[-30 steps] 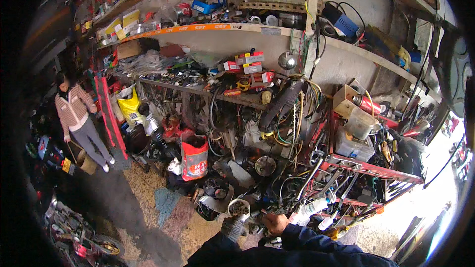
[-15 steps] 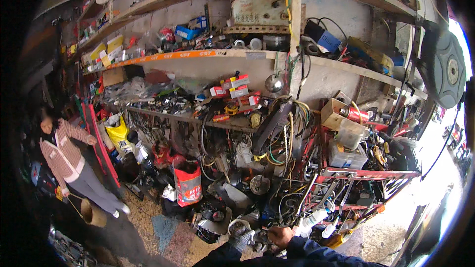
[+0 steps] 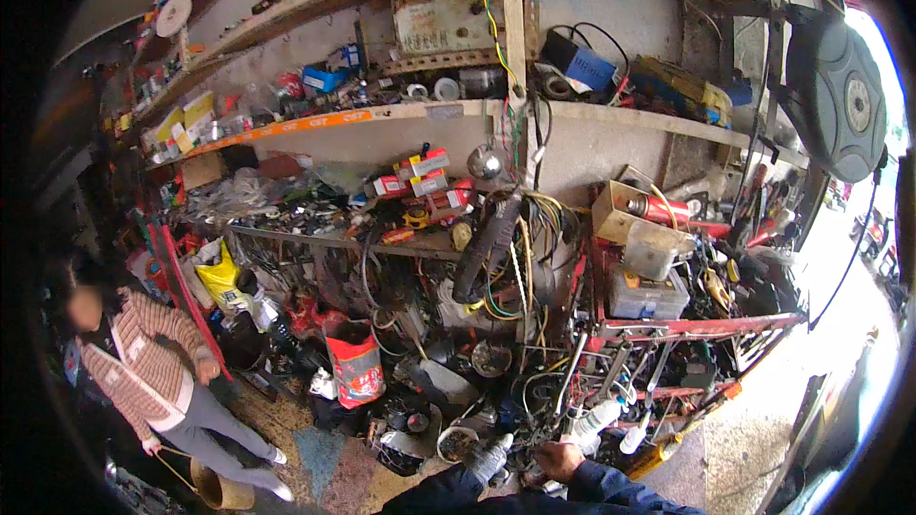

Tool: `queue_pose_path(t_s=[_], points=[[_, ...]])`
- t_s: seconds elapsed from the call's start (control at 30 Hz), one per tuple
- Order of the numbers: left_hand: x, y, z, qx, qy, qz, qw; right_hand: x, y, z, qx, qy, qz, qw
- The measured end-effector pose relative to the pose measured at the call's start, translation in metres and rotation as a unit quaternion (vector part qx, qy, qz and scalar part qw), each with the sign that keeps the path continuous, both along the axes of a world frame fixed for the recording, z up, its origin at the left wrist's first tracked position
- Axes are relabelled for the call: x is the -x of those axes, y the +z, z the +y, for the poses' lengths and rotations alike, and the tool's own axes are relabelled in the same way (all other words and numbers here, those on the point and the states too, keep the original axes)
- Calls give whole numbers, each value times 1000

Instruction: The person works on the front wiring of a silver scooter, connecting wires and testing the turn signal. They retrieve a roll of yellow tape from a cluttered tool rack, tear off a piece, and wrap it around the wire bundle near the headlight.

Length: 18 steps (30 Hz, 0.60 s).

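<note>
At the bottom of the view are my two hands, a short gap apart, over a clutter of small dark parts. My left hand wears a grey glove, its fingers curled in; anything inside them is too small to make out. Bare and closed, my right hand hides whatever its fingers hold. Just left of the glove sits a round whitish tub with dark bits in it. Beyond my right hand lies a white bottle, and a second, smaller white bottle is to its right.
A red metal rack crammed with tools stands at the right. Ahead are loaded shelves and a hanging black handle-shaped thing. A red and grey sack stands left of centre. At the left a person carries a bucket.
The view has shifted a little to the right. At the left, the person has come closer with the bucket. My hands stay low, with the gap between them slightly wider.
</note>
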<state>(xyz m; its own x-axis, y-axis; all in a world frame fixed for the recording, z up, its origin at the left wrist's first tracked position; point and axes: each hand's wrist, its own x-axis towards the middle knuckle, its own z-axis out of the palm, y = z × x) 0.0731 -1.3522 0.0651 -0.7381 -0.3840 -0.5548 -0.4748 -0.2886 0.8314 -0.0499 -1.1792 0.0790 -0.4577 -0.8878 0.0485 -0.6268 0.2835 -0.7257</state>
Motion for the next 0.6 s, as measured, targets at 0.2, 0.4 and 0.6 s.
queue_pose_path(t_s=[0.2, 0.4, 0.6], points=[[15, 3, -17, -92, -57, 172, 979, -3, 5, -6, 59, -86, 3, 995], [23, 31, -56, -161, -82, 161, 970, -20, 8, -33, -38, -147, 3, 988], [33, 20, -82, -144, -129, 162, 968, -34, 9, -46, 17, -179, 13, 984]])
